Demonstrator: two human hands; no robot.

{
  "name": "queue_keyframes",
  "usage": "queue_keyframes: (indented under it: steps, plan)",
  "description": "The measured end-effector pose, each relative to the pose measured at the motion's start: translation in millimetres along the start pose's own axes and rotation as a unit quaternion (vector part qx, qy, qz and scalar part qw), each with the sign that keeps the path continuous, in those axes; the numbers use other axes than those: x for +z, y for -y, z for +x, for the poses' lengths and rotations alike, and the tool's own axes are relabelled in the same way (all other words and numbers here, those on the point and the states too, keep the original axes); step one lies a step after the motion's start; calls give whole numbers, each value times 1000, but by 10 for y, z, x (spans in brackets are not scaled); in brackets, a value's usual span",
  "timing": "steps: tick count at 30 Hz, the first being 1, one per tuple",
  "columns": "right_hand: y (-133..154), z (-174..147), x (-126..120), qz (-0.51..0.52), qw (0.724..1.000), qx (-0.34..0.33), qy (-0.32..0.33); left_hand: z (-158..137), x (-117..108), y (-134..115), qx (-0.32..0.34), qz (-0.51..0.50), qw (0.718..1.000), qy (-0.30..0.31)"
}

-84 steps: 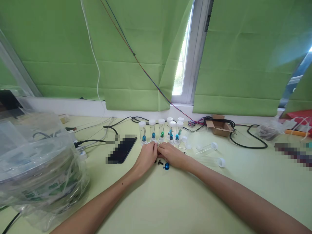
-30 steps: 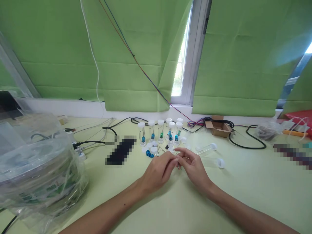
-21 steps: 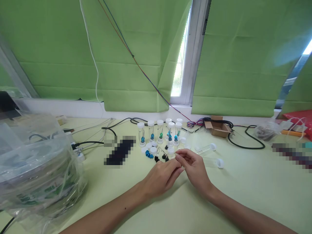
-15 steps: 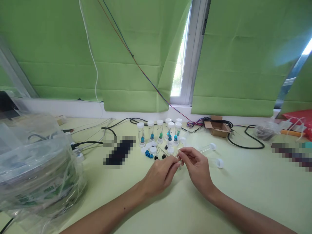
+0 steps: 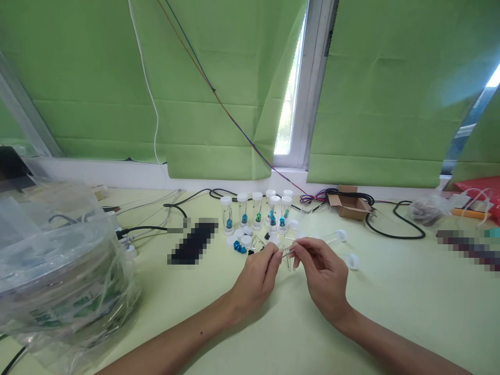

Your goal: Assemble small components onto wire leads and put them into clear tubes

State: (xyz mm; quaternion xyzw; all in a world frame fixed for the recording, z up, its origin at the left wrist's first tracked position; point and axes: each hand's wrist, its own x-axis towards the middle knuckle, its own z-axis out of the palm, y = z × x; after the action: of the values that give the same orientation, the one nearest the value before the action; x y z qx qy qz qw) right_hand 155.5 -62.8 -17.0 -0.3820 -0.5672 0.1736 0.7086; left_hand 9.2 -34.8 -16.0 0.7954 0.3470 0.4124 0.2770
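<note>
My left hand (image 5: 255, 273) pinches a thin bent metal wire (image 5: 288, 262) between thumb and forefinger. Facing it, my right hand (image 5: 323, 273) is closed in a pinch on the wire's other side; whether this is one piece or two I cannot tell. Just beyond my left hand lie blue beads (image 5: 239, 247), small black parts (image 5: 250, 252), white round caps (image 5: 246, 240) and more bent wire (image 5: 258, 241). Several clear tubes with white caps (image 5: 227, 216) stand behind, with blue or green pieces and wires inside. Past my right hand lie clear tubes, one with a white cap (image 5: 352, 261).
A bulky plastic-wrapped bundle (image 5: 74, 291) fills the left side. A blurred dark object (image 5: 194, 243) lies left of the tubes. At the back are an opened cardboard box (image 5: 349, 208) and black cables (image 5: 396, 229). A red bag (image 5: 484, 185) sits far right.
My hands have drawn slightly apart, the right one moving rightward. The bent wire between them now shows more clearly. Standing tubes stay in place.
</note>
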Motion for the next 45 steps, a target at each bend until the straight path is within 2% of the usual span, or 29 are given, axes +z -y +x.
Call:
queue_keyframes:
  steps: [3, 7, 14, 20, 24, 31, 45]
  plan:
    - [8, 5, 3, 9, 1000, -9, -2, 4, 21, -28, -48, -71, 996, -6]
    - [14, -8, 5, 12, 1000, -14, 11, 10, 47, -60, -109, -200, 974, 16]
    - [14, -16, -3, -6, 1000, -15, 18, 37, 38, -88, -151, -307, 938, 51]
    - [-15, -8, -13, -14, 999, -28, 11, 75, 48, -39, -185, -417, 886, 76]
    - [-23, -2, -9, -8, 999, -33, 5, 76, 61, 0, -189, -458, 865, 81]
    - [-1, 7, 1, -4, 999, -35, 3, 66, 57, -5, -178, -473, 858, 91]
    - [-22, -9, -13, 3, 999, -47, 21, 66, 49, -57, -184, -439, 874, 98]
